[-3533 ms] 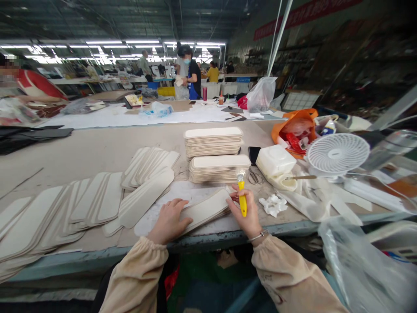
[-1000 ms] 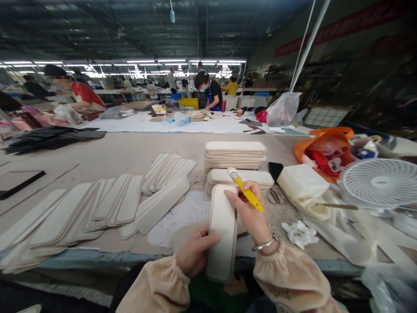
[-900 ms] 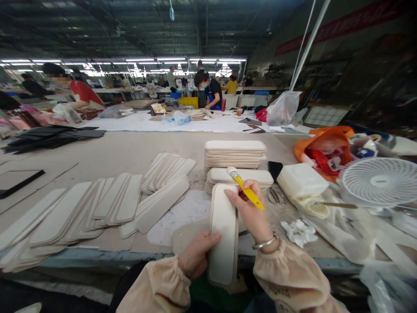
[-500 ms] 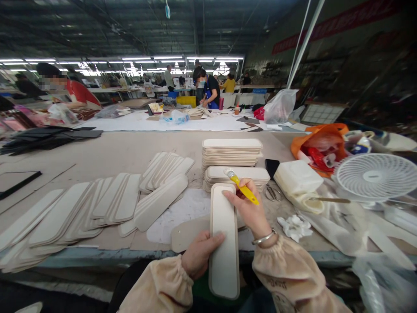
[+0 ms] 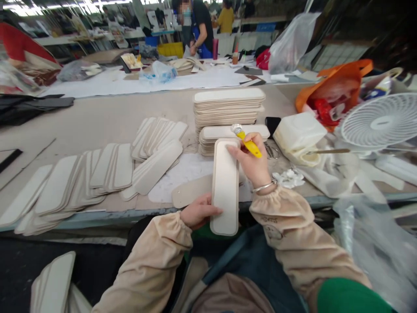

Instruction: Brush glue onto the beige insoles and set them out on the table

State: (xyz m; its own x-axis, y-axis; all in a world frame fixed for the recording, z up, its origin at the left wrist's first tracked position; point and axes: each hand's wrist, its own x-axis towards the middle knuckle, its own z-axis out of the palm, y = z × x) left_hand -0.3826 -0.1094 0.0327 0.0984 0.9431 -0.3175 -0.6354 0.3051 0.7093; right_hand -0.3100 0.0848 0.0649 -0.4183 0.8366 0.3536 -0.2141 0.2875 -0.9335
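Note:
A long pale panel (image 5: 226,187) with rounded ends and a beige border is held upright over the table's front edge. My left hand (image 5: 200,212) grips its lower left side, thumb on the face. At the upper right edge, my right hand (image 5: 256,163) pinches the same panel and also holds a small yellow-handled brush (image 5: 250,145), its white-coated tip pointing up and left. Behind the panel lies another beige piece (image 5: 189,191) with small holes, partly hidden. Two neat stacks of similar panels, a rear stack (image 5: 228,108) and a nearer stack (image 5: 210,141), stand just beyond.
Fanned panels (image 5: 110,167) spread over the table's left side; more panels (image 5: 55,282) lie low at left. On the right are a white plastic container (image 5: 299,132), a white fan (image 5: 382,119), an orange bag (image 5: 329,91) and crumpled white material (image 5: 289,177). A co-worker (image 5: 200,30) stands across.
The view has tipped downward, so the table appears higher and more of my lap and the lower-left panels show. Both hands keep their hold on the panel and the brush.

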